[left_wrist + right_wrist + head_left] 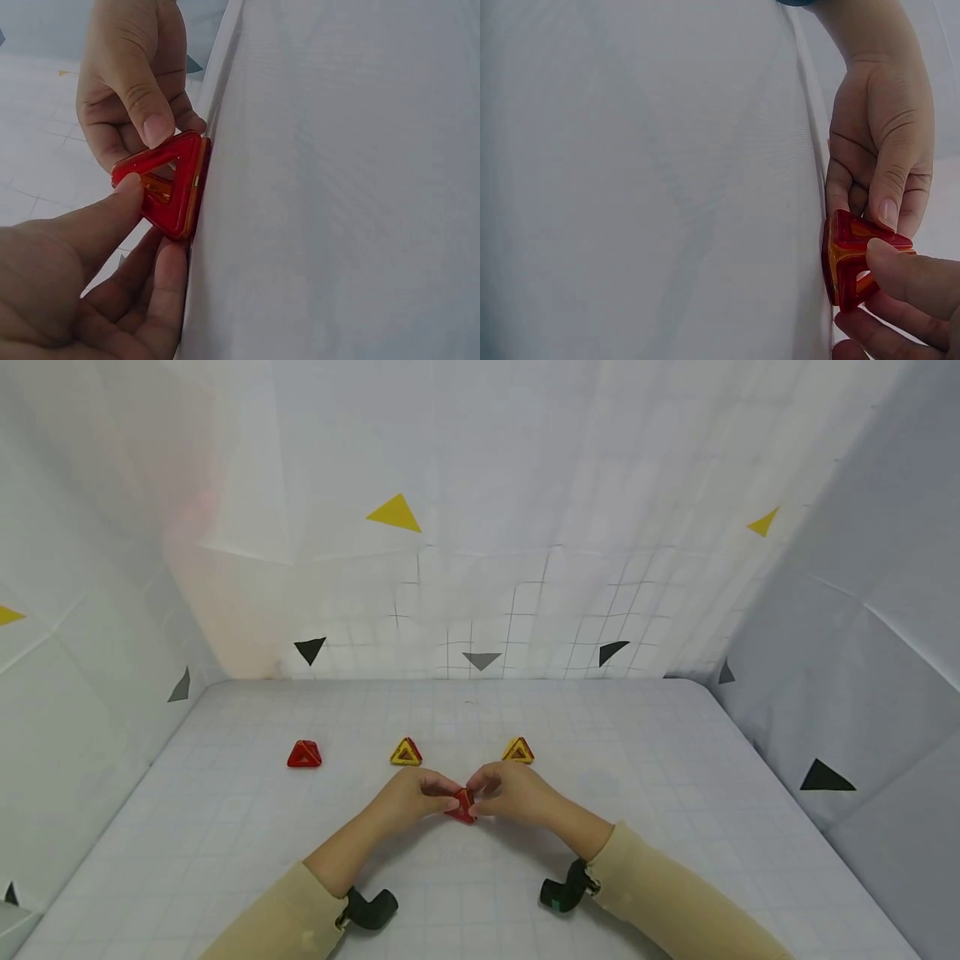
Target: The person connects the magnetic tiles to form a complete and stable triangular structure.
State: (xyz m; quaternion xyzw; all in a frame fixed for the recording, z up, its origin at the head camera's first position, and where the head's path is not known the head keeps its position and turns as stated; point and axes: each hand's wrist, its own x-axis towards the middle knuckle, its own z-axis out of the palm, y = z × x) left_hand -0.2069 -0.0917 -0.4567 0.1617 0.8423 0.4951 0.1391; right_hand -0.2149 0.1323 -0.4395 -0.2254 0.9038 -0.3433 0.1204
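Note:
Between both hands, on the white tabletop, is a small pyramid of red and orange translucent triangular magnetic tiles (464,810). The left hand (411,795) pinches its left side; in the left wrist view that thumb lies on a red triangular tile (182,199) with an open middle. From the other side the right hand (517,790) holds it, its thumb pressing a face of the red pyramid (846,259) in the right wrist view. Some fingertips are hidden behind the tiles.
Farther back on the table (637,827) stand a red pyramid (304,755) at left, a yellow-faced pyramid (406,752) near the middle and another yellow-faced pyramid (518,750) just beyond the right hand. White sheets (480,593) with triangle marks enclose the back and sides.

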